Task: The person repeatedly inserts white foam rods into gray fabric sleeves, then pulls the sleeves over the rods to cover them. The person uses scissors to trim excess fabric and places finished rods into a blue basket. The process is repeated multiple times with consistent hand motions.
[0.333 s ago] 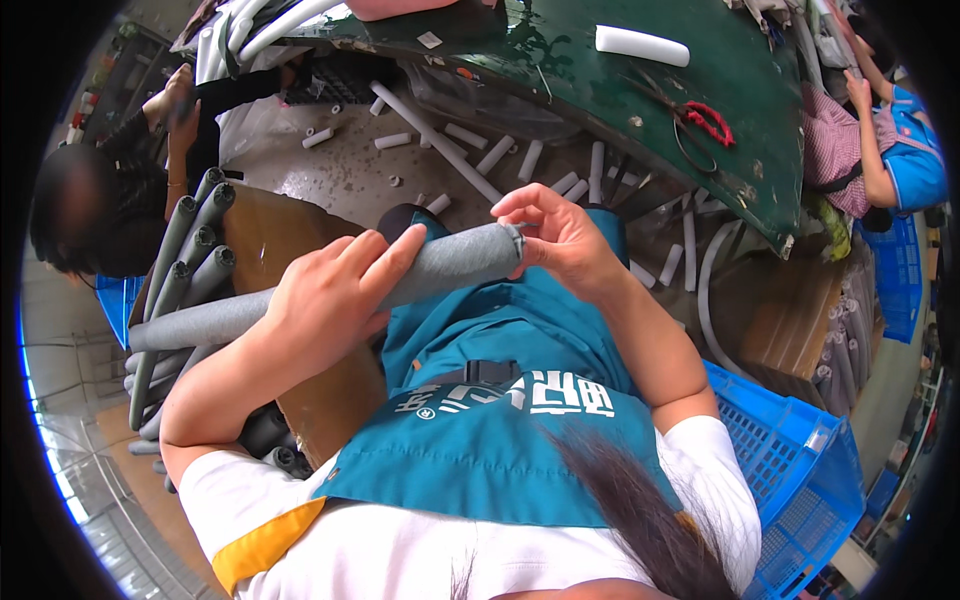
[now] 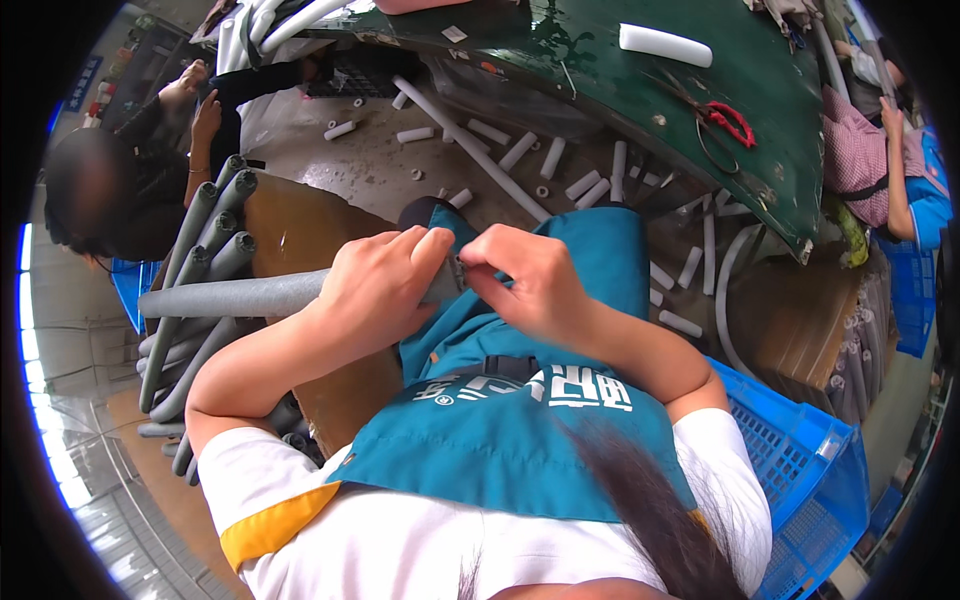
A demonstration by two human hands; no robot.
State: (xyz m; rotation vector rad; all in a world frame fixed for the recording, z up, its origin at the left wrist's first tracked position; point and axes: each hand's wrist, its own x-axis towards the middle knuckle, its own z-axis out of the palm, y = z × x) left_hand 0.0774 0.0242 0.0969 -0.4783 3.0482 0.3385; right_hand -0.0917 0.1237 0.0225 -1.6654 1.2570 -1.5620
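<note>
A long grey fabric-covered foam tube (image 2: 240,295) lies across my lap, pointing out to the left. My left hand (image 2: 385,285) is wrapped around it close to its right end. At that end, the curled fingers of my right hand (image 2: 530,280) pinch the edge of the cover; the tube's opening is mostly hidden behind them. Similar grey tubes (image 2: 205,225) are stacked at the left by my left forearm, several with gathered ends. Both hands are over the teal apron (image 2: 520,450) I wear.
A green table (image 2: 600,100) ahead bears a white foam piece (image 2: 665,45) and red-handled scissors (image 2: 730,122). White foam offcuts (image 2: 520,150) litter the floor. A cardboard box (image 2: 300,225) stands left, a blue crate (image 2: 800,450) right. Other people work at far left and far right.
My left hand has slid toward the tube's right end, and the tube shows less beyond it. My right fingers have curled in closer. The whole view has shifted slightly.
</note>
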